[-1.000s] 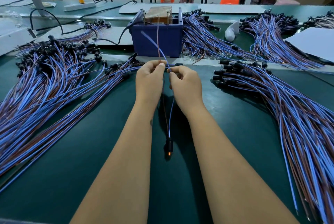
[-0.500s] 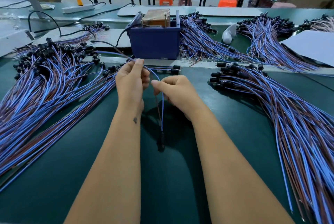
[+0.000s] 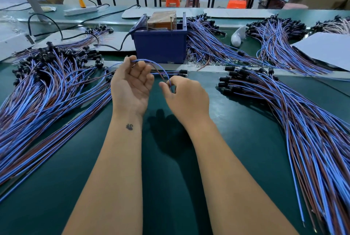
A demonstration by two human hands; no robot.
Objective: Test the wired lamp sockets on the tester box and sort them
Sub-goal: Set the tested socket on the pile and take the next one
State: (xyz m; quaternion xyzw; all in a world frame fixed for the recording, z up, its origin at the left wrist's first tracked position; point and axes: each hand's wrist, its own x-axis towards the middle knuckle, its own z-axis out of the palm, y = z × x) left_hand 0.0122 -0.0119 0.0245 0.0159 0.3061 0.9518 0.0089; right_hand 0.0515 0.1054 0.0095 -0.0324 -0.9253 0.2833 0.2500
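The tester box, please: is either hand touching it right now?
No, both the left hand and right hand hold a wire short of the tester box.

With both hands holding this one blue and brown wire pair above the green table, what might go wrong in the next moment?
1. The blue and brown wire pair arches between the left hand and the right hand; the left hand's fingers look only loosely curled, so the pair may slip out.
2. It may tangle with the loose socket lead lying just behind it.
3. The left pile of blue and brown wires and the right pile of the same wires look alike, so it might be put in the wrong one.
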